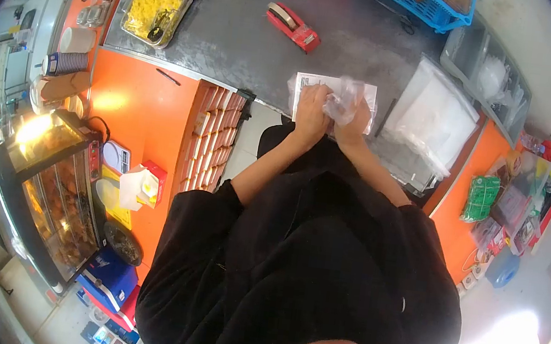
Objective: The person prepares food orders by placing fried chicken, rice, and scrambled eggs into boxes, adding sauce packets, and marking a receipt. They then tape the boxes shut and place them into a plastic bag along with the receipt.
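Observation:
Over the near edge of the grey counter, my left hand point(311, 113) and my right hand point(355, 125) are close together with a crumpled clear plastic bag point(345, 98) between them. The fingers of my left hand are curled at the bag's left side. My right hand grips its right side, with part of the fingers hidden behind the film. Beneath both hands lies a white printed sheet point(370, 93). To the right is a stack of clear plastic bags point(430, 115), and a dark thin stick or pen point(386, 119) lies between it and the sheet.
A red tape dispenser point(293, 28) sits farther back on the counter point(237, 37). At the left stands a tray of yellow food point(154, 14) with tongs. Scissors point(404, 21) lie near a blue basket point(439, 13) at the back right. A clear bin point(483, 77) stands at the right.

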A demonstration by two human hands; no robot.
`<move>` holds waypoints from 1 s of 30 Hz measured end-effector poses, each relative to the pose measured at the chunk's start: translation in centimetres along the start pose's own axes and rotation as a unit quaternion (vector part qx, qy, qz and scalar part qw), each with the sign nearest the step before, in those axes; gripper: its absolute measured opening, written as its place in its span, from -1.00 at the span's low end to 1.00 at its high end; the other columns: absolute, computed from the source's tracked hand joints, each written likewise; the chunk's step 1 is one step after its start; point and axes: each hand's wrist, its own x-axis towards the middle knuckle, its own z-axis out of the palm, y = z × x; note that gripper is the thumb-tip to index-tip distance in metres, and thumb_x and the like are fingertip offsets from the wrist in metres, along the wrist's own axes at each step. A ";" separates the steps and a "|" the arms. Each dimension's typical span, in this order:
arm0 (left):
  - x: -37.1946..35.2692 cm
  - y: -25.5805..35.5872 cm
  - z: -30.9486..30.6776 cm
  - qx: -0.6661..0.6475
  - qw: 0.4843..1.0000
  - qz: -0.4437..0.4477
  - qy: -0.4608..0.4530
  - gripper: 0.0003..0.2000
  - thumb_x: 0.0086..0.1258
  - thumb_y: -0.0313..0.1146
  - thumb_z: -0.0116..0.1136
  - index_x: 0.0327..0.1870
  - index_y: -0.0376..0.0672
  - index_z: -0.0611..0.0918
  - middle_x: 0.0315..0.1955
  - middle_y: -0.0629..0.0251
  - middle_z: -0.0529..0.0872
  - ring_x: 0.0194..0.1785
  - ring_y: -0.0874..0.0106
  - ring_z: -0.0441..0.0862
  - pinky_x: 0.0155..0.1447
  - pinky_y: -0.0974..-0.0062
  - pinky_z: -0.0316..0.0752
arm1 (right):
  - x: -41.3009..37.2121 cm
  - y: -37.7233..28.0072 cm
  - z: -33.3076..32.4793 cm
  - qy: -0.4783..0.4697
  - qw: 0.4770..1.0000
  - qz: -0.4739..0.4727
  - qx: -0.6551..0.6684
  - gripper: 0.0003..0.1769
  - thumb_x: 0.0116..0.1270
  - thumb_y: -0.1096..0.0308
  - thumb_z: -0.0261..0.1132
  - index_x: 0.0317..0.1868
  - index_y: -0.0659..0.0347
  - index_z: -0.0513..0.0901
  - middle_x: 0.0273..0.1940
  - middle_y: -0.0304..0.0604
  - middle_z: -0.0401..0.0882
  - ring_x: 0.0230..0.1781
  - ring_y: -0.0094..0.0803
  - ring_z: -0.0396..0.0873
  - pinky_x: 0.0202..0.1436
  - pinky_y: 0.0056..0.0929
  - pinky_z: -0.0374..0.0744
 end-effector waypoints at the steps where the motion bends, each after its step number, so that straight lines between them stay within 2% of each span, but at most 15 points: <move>1: 0.0 -0.3 -0.2 0.000 1.000 -0.002 0.001 -0.77 0.01 -0.58 0.09 -0.25 -0.24 0.49 -0.33 0.04 0.55 -0.13 -0.02 0.42 -0.04 0.17 0.32 | 0.6 0.5 0.2 0.025 0.997 0.001 0.066 -0.42 0.14 0.25 0.40 0.11 0.38 0.48 -0.40 0.07 0.60 -0.41 -0.09 0.63 -0.40 -0.20 0.51; 3: 0.2 -0.9 -0.7 -0.078 0.992 -0.002 -0.098 -0.70 0.04 -0.51 0.19 -0.15 -0.25 0.50 -0.24 0.04 0.56 -0.10 -0.02 0.42 -0.03 0.16 0.33 | 1.0 2.0 0.8 0.048 0.998 -0.031 0.036 -0.44 0.15 0.29 0.39 0.12 0.37 0.47 -0.56 0.03 0.56 -0.58 -0.16 0.61 -0.53 -0.26 0.49; 7: 1.0 -1.1 -2.5 -0.135 0.975 0.071 -0.161 -0.55 0.05 -0.42 0.28 0.02 -0.27 0.49 -0.09 0.01 0.56 -0.12 -0.05 0.44 0.00 0.15 0.34 | 2.3 1.0 0.2 0.059 0.983 0.115 -0.131 -0.53 0.22 0.38 0.30 0.09 0.43 0.44 -0.57 0.05 0.55 -0.55 -0.18 0.62 -0.52 -0.34 0.49; 9: 1.5 -0.9 -2.3 -0.082 0.969 0.122 -0.198 -0.48 0.08 -0.36 0.37 0.08 -0.31 0.48 0.20 -0.04 0.42 -0.10 0.00 0.53 0.01 0.23 0.42 | 2.7 -1.3 -0.5 0.095 0.987 0.123 0.043 -0.68 0.24 0.41 0.26 -0.04 0.40 0.49 -0.54 0.06 0.56 -0.52 -0.11 0.62 -0.45 -0.30 0.52; 13: 1.2 -0.2 0.0 0.045 0.978 0.115 -0.170 -0.52 0.13 -0.41 0.32 0.10 -0.34 0.50 0.17 -0.05 0.49 -0.07 0.13 0.61 -0.01 0.27 0.47 | 0.6 -0.3 0.2 0.024 0.950 0.134 0.280 -0.68 0.31 0.24 0.18 -0.10 0.34 0.53 -0.46 -0.06 0.53 -0.56 -0.24 0.43 -0.38 -0.36 0.48; 15: 0.5 -1.2 1.3 -0.175 0.969 -0.031 -0.173 -0.35 0.05 -0.33 0.32 0.27 -0.07 0.43 -0.32 0.07 0.69 -0.29 0.09 0.64 -0.22 0.22 0.50 | 1.8 -3.1 -1.5 -0.025 0.978 -0.141 0.155 -0.76 0.06 0.42 0.09 -0.28 0.36 0.56 -0.51 0.02 0.55 -0.49 -0.20 0.58 -0.38 -0.33 0.48; 16: 0.2 -1.0 1.1 -0.218 0.962 -0.045 -0.156 -0.79 0.17 -0.53 0.15 -0.18 -0.33 0.67 -0.09 0.12 0.72 -0.20 0.45 0.68 0.07 0.30 0.51 | 2.1 -3.4 -0.6 0.010 0.960 -0.206 0.191 -0.70 -0.06 0.37 0.08 -0.32 0.36 0.58 -0.53 0.02 0.50 -0.51 -0.26 0.53 -0.37 -0.30 0.46; 17: 0.1 -2.2 1.7 -0.223 0.961 -0.049 -0.158 -0.79 0.17 -0.53 0.15 -0.18 -0.33 0.67 -0.09 0.12 0.72 -0.20 0.45 0.68 0.07 0.30 0.51 | 2.4 -2.6 -0.4 0.007 0.961 -0.203 0.187 -0.70 -0.06 0.37 0.08 -0.32 0.36 0.58 -0.53 0.02 0.50 -0.51 -0.26 0.53 -0.37 -0.30 0.46; 19: 0.1 -5.7 3.9 -0.236 0.937 0.201 -0.159 -0.76 0.06 -0.35 0.28 -0.20 -0.10 0.65 -0.44 0.19 0.71 -0.44 0.12 0.65 -0.36 0.34 0.53 | 2.9 -0.2 0.0 -0.111 0.901 -0.358 0.218 -0.44 0.11 0.31 0.32 0.09 0.45 0.46 -0.17 0.16 0.58 -0.44 -0.28 0.57 -0.45 -0.38 0.47; 20: 0.4 -4.1 2.9 -0.350 0.919 0.108 -0.147 -0.90 0.08 -0.34 0.25 -0.40 -0.11 0.66 -0.42 0.20 0.72 -0.40 0.21 0.67 -0.34 0.38 0.52 | 2.9 0.3 0.0 -0.168 0.856 -0.431 0.232 -0.27 0.20 0.28 0.43 0.29 0.50 0.40 0.00 0.22 0.61 -0.41 -0.29 0.60 -0.49 -0.43 0.47; 24: -1.6 -5.6 5.7 -0.339 0.924 -0.011 -0.177 -0.92 0.12 -0.36 0.20 -0.40 -0.10 0.66 -0.41 0.21 0.72 -0.37 0.27 0.68 -0.29 0.37 0.53 | 2.9 -5.0 -0.1 -0.107 0.872 -0.237 0.415 -0.23 0.16 0.14 0.46 0.28 0.44 0.44 -0.08 0.21 0.65 -0.46 -0.04 0.61 -0.52 -0.29 0.50; 26: 0.0 -3.7 3.8 -0.359 0.922 -0.001 -0.146 -0.89 0.15 -0.32 0.22 -0.35 -0.10 0.69 -0.34 0.17 0.73 -0.27 0.22 0.67 -0.19 0.31 0.54 | 5.1 -6.7 -1.8 -0.262 0.911 -0.049 0.316 -0.70 0.01 0.33 0.08 -0.32 0.36 0.61 -0.50 0.04 0.53 -0.48 -0.29 0.52 -0.28 -0.23 0.48; 27: -0.2 -3.6 3.6 -0.360 0.921 0.002 -0.150 -0.89 0.15 -0.32 0.22 -0.35 -0.10 0.69 -0.34 0.17 0.73 -0.27 0.22 0.67 -0.19 0.31 0.54 | 6.6 -7.8 -1.8 -0.257 0.912 -0.049 0.315 -0.70 0.01 0.33 0.08 -0.32 0.36 0.61 -0.50 0.04 0.53 -0.48 -0.29 0.52 -0.28 -0.23 0.48; 29: -0.3 -3.5 3.3 -0.072 0.968 0.069 -0.232 -0.81 0.17 -0.24 0.26 -0.27 -0.10 0.71 -0.26 0.17 0.74 -0.19 0.19 0.66 -0.07 0.24 0.52 | 10.4 -9.4 0.0 -0.407 0.805 0.107 0.417 -0.74 0.20 0.28 0.14 -0.30 0.31 0.64 -0.41 -0.04 0.60 -0.33 -0.25 0.56 -0.13 -0.41 0.49; 30: -1.2 -4.1 4.3 -0.211 0.955 -0.024 -0.209 -0.80 0.18 -0.22 0.25 -0.28 -0.11 0.71 -0.24 0.20 0.74 -0.15 0.21 0.66 -0.03 0.23 0.49 | 10.3 -8.0 3.1 -0.460 0.807 -0.069 0.365 -0.69 0.26 0.21 0.15 -0.33 0.31 0.66 -0.44 -0.07 0.61 -0.34 -0.29 0.56 -0.14 -0.41 0.49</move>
